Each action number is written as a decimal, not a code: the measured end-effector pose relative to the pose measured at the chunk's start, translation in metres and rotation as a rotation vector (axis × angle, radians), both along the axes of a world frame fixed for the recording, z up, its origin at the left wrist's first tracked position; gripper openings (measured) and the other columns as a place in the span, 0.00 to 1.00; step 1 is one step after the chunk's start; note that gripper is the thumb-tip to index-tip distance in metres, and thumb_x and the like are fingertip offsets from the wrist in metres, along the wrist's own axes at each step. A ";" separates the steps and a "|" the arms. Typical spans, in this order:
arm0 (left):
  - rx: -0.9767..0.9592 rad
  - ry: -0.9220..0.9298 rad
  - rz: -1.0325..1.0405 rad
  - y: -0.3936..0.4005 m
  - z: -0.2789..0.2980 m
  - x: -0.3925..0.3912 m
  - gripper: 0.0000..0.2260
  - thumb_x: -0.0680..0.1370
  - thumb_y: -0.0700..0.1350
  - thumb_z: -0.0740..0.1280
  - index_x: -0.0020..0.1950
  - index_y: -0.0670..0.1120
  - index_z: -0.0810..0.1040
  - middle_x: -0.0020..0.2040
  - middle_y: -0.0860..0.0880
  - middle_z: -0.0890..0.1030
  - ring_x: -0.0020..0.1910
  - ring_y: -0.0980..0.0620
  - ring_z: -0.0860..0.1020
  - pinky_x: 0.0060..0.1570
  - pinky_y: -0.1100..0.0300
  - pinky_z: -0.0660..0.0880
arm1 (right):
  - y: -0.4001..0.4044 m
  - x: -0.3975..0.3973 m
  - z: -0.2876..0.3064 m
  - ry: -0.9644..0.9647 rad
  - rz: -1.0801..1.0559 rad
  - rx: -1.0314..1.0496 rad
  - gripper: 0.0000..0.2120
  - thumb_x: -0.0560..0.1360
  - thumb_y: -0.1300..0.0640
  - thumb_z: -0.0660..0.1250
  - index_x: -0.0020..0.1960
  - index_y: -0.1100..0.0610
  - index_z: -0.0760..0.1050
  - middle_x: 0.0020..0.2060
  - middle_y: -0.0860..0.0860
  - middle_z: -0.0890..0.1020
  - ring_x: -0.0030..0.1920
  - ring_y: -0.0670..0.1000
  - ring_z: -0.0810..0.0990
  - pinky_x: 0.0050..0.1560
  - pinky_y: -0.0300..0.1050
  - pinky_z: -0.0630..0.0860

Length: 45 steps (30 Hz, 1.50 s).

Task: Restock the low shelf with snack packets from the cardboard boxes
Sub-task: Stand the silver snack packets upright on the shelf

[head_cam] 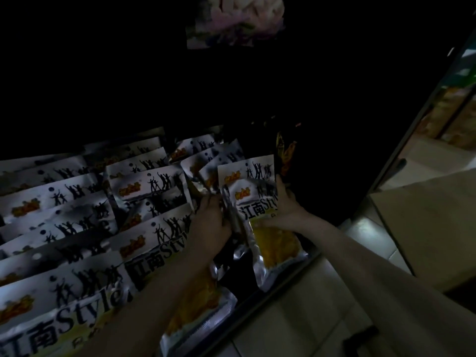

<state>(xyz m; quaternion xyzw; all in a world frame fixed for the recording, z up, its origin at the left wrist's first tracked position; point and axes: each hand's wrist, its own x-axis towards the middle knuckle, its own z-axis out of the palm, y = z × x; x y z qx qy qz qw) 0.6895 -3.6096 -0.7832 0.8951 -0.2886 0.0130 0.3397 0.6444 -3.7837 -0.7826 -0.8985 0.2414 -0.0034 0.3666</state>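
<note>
- Now, deep in poor light, 2 hands are seen working at the right end of the low shelf (291, 266), around 5 o'clock from the frame's centre.
- A silver snack packet (253, 204) printed with dark dancing figures and "Style" lettering is held upright between both hands, at the front of the rightmost row.
- The right hand (286, 210) is wrapped round the packet's right edge, with fingers curled up along that edge and the thumb laid across the yellow lower part.
- The left hand (210, 222) is pressed against the packet's left side, its fingers bent in among the foil; exactly what is pinched there cannot be told in the gloom.
- More packets (144, 184) of the same print are stacked in overlapping rows, spread from 9 o'clock down to 7 o'clock, tops leaning back.
- A fallen packet (203, 307) with a yellow window is seen lying under the left forearm at 6 o'clock.
- A darker packet (284, 150) with orange markings is stood just behind the held one, at about 3 o'clock of the rows.
- A pale tiled floor (304, 328) is shown at 5 o'clock.
- Blurred goods on a neighbouring rack (453, 117) are glimpsed at 2 o'clock.
- A washed-out pink-and-white shape (237, 19) is caught at 12 o'clock, too blurred to be identified.
</note>
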 end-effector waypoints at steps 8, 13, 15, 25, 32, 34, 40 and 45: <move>-0.094 0.354 0.059 0.006 0.030 0.040 0.09 0.79 0.37 0.62 0.57 0.35 0.76 0.49 0.39 0.79 0.52 0.39 0.77 0.39 0.66 0.71 | 0.024 0.009 -0.015 0.070 -0.018 0.014 0.62 0.63 0.49 0.78 0.74 0.44 0.30 0.77 0.52 0.42 0.76 0.58 0.50 0.70 0.57 0.63; 0.021 0.643 0.136 0.009 0.021 0.036 0.08 0.77 0.39 0.64 0.38 0.43 0.69 0.37 0.41 0.70 0.35 0.48 0.70 0.39 0.58 0.68 | 0.044 0.012 -0.030 0.134 -0.006 -0.026 0.61 0.65 0.47 0.77 0.72 0.44 0.27 0.76 0.55 0.40 0.75 0.62 0.49 0.71 0.59 0.61; -0.073 0.644 0.144 0.012 0.024 0.036 0.08 0.78 0.37 0.62 0.55 0.34 0.75 0.50 0.30 0.75 0.39 0.40 0.74 0.42 0.53 0.73 | 0.045 0.011 -0.027 0.126 -0.011 -0.040 0.62 0.65 0.46 0.77 0.72 0.44 0.27 0.76 0.54 0.41 0.75 0.61 0.49 0.71 0.59 0.62; -0.312 0.172 0.118 0.041 0.045 0.016 0.15 0.79 0.35 0.59 0.66 0.36 0.68 0.56 0.38 0.73 0.51 0.38 0.74 0.44 0.54 0.68 | 0.047 -0.031 0.043 -0.022 -0.102 -0.175 0.55 0.69 0.49 0.74 0.76 0.50 0.33 0.76 0.58 0.49 0.73 0.60 0.58 0.67 0.51 0.65; -0.322 0.194 -0.139 0.011 0.081 -0.059 0.15 0.79 0.36 0.59 0.67 0.39 0.68 0.50 0.43 0.74 0.46 0.42 0.76 0.43 0.54 0.72 | 0.021 -0.149 0.132 -0.095 -0.259 -0.330 0.42 0.72 0.53 0.71 0.76 0.57 0.47 0.71 0.61 0.61 0.69 0.61 0.65 0.67 0.48 0.65; -0.292 0.253 -0.243 -0.011 0.098 -0.092 0.16 0.78 0.36 0.60 0.66 0.38 0.68 0.59 0.41 0.75 0.57 0.42 0.74 0.54 0.53 0.71 | 0.004 -0.199 0.150 0.008 -0.345 -0.413 0.40 0.72 0.52 0.71 0.75 0.59 0.52 0.70 0.62 0.63 0.69 0.61 0.65 0.64 0.47 0.64; -0.257 0.185 -0.426 -0.063 0.113 -0.185 0.14 0.78 0.40 0.60 0.64 0.42 0.71 0.61 0.44 0.75 0.60 0.46 0.73 0.56 0.57 0.70 | -0.035 -0.322 0.147 0.354 -0.468 -0.382 0.38 0.73 0.50 0.70 0.75 0.59 0.54 0.69 0.61 0.64 0.68 0.59 0.67 0.63 0.49 0.67; -0.222 0.116 -0.511 -0.106 0.097 -0.237 0.14 0.78 0.40 0.60 0.64 0.44 0.70 0.60 0.47 0.74 0.57 0.50 0.74 0.53 0.60 0.71 | -0.068 -0.382 0.103 0.527 -0.425 -0.311 0.36 0.73 0.48 0.70 0.74 0.53 0.57 0.69 0.59 0.65 0.66 0.58 0.70 0.61 0.47 0.69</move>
